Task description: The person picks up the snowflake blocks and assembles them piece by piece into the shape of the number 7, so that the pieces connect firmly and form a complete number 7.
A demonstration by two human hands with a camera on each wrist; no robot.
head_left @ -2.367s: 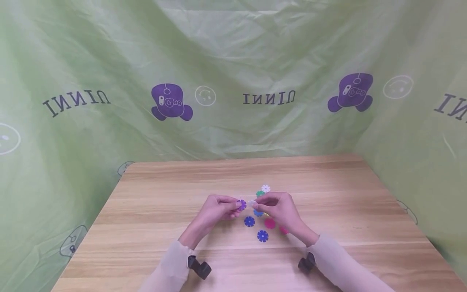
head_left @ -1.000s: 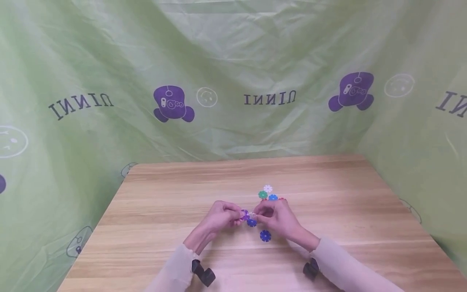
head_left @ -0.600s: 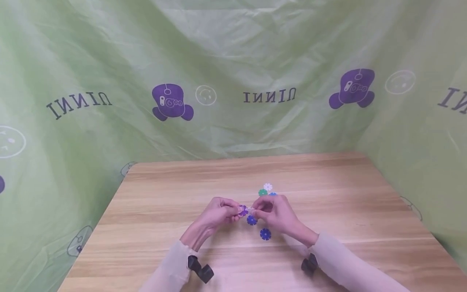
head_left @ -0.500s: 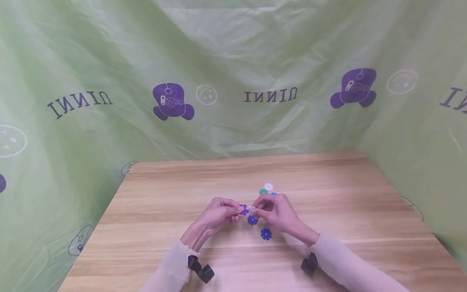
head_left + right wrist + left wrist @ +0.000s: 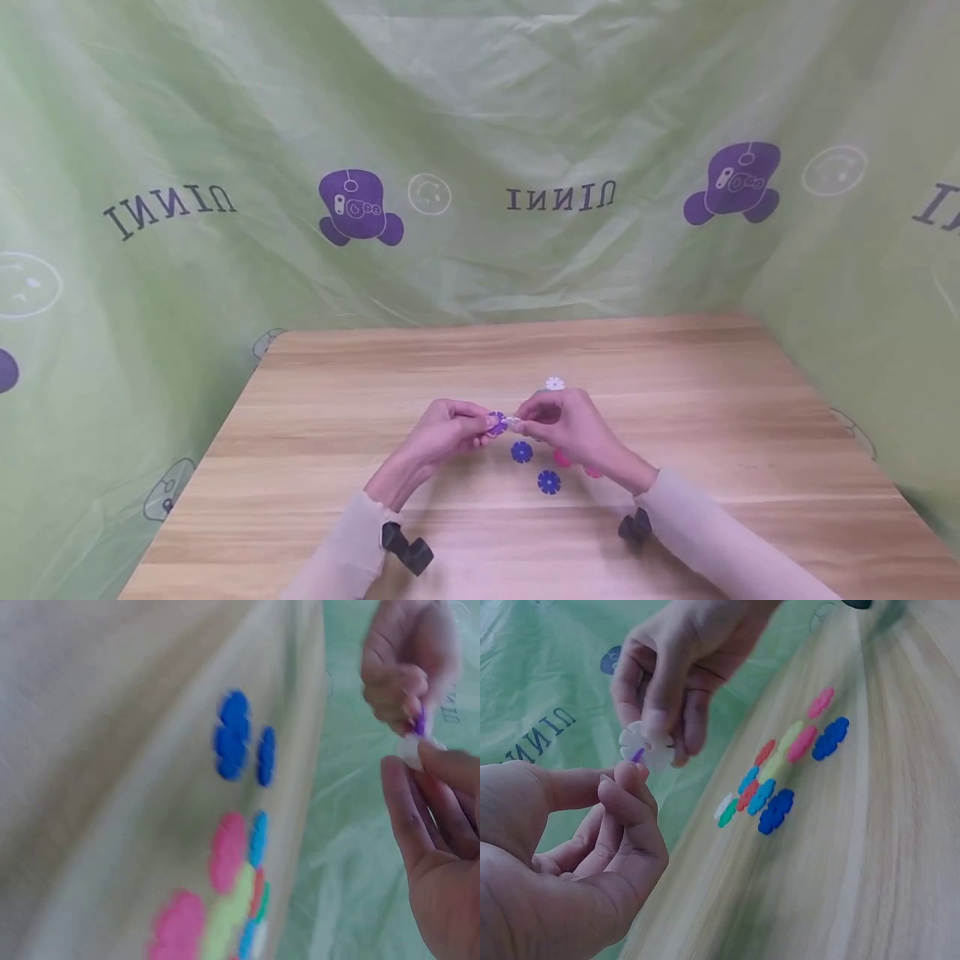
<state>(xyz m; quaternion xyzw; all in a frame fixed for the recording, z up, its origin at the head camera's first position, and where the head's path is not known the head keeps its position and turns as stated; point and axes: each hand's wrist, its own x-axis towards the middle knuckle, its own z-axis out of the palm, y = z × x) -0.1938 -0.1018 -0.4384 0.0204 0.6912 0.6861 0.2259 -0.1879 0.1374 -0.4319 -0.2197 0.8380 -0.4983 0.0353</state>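
My left hand [image 5: 442, 435] pinches a purple snowflake disc [image 5: 497, 422] between thumb and fingers. Facing it, my right hand [image 5: 576, 429] pinches a white snowflake disc [image 5: 646, 745] above the table. The two discs meet edge to edge at an angle; in the left wrist view a bit of purple shows against the white disc's rim. How deep the slots are engaged, I cannot tell. In the right wrist view the purple disc [image 5: 420, 722] is mostly covered by the left fingers, and the white one is blurred.
Several loose snowflake discs lie on the wooden table [image 5: 337, 500] beneath and beside my right hand: dark blue [image 5: 549, 482], pink [image 5: 802, 743], yellow [image 5: 774, 766], green [image 5: 727, 814], red [image 5: 765, 752] and another white one [image 5: 554, 383]. Green cloth [image 5: 480, 275] hangs around the table.
The purple and white discs were apart at first and have come together at their edges. Both hands dipped toward the table, then rose slightly, keeping their grips.
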